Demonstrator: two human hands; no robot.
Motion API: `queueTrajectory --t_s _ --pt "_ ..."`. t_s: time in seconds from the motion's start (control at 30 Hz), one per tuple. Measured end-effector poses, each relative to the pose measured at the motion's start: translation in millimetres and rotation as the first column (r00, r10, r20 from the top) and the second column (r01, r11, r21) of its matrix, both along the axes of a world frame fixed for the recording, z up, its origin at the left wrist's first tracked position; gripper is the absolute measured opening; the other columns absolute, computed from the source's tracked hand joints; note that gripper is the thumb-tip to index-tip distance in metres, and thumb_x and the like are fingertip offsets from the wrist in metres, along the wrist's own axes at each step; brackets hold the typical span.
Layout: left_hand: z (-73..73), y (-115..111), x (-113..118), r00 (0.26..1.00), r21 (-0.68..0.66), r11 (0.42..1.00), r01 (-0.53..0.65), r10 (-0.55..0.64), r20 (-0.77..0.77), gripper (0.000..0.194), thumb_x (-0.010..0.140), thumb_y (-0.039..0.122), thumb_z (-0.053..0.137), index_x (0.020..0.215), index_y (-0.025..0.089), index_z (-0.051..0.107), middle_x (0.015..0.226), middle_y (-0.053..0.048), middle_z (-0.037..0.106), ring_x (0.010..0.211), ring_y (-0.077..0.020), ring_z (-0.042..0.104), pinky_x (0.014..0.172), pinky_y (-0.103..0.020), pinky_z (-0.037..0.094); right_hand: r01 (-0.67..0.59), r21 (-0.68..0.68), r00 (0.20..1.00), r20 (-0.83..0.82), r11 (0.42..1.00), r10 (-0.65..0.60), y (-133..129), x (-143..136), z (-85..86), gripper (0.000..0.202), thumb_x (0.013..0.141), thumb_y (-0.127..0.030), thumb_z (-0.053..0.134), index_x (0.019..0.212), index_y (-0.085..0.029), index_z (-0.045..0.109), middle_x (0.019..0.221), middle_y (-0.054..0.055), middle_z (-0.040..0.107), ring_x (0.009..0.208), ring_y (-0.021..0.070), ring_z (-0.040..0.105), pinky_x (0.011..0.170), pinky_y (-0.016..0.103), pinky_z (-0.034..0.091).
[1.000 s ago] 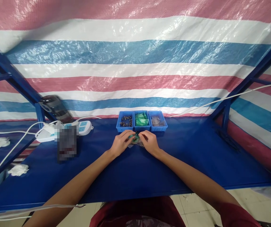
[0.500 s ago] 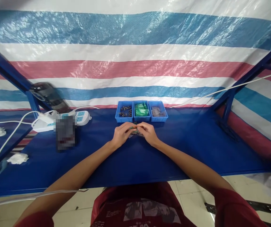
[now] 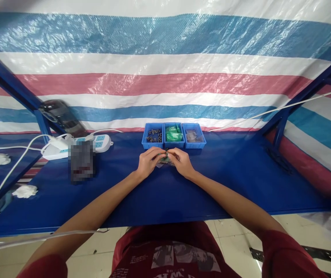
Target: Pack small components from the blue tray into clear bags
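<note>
Just in front of three blue bins, my left hand and my right hand meet with fingertips pinched close together. Between them is something small and greenish, too small to name. Beneath the fingers lie clear plastic pieces, partly hidden by the hands. The left bin holds small dark metallic parts. Green packets fill the middle bin. In the right bin are flat, greyish clear pieces.
On the blue table at the left are a white power strip, a blurred dark object and crumpled white tissue. A black bottle leans near the frame. Dark cord lies right.
Both hands stay together in front of the bins, with a slight shift of the fingers. The whole view has moved slightly.
</note>
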State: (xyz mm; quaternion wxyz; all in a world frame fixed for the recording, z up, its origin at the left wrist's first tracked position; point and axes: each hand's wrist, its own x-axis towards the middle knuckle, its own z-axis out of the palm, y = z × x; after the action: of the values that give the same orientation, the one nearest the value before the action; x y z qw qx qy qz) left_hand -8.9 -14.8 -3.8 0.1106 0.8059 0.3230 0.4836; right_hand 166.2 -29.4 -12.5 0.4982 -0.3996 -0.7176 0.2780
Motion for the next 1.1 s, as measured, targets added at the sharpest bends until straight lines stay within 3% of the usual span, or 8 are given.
queueTrajectory --t_s 0.3,0.5,0.83,1.1 --pt "-4.0 0.2 -2.0 0.997 -0.004 1.0 -0.003 0.003 -0.077 0.019 0.088 0.029 0.055 0.101 0.019 0.066 0.098 -0.006 0.065 0.089 -0.0147 0.062 0.076 -0.025 0.053 0.019 0.146 0.992 0.12 0.989 -0.037 1.0 2.0 -2.1 0.031 0.095 -0.033 0.038 0.091 -0.017 0.064 0.073 0.004 0.055 0.067 0.0148 0.051 0.066 0.027 0.041" --pt "0.1 -2.5 -3.8 0.997 0.006 0.999 -0.051 0.052 -0.056 0.019 0.088 0.03 0.055 0.099 0.018 0.065 0.099 -0.006 0.065 0.06 -0.0071 0.057 0.057 -0.019 0.051 0.056 0.178 0.99 0.118 0.982 -0.078 2.9 -1.2 -4.6 0.032 0.095 -0.033 0.039 0.082 -0.017 0.064 0.068 0.002 0.052 0.061 0.0134 0.049 0.06 0.026 0.039" --pt "3.0 -4.0 -2.2 0.998 0.001 0.998 -0.056 0.056 -0.01 0.017 0.086 0.027 0.056 0.098 0.018 0.063 0.096 -0.005 0.067 0.053 -0.0053 0.054 0.054 -0.018 0.049 0.07 0.158 0.989 0.119 0.985 -0.09 0.8 0.7 -1.6 0.031 0.094 -0.034 0.039 0.082 -0.018 0.063 0.068 0.002 0.052 0.061 0.0135 0.048 0.06 0.026 0.039" --pt "0.0 -0.5 -3.9 0.998 0.06 0.997 -0.057 0.059 -0.027 0.016 0.087 0.027 0.056 0.098 0.019 0.065 0.098 -0.007 0.064 0.074 -0.0114 0.062 0.063 -0.021 0.051 0.081 0.155 0.986 0.131 0.985 -0.102 1.8 -1.1 -1.6 0.032 0.093 -0.035 0.04 0.081 -0.018 0.064 0.066 0.002 0.052 0.059 0.0133 0.049 0.059 0.025 0.039"
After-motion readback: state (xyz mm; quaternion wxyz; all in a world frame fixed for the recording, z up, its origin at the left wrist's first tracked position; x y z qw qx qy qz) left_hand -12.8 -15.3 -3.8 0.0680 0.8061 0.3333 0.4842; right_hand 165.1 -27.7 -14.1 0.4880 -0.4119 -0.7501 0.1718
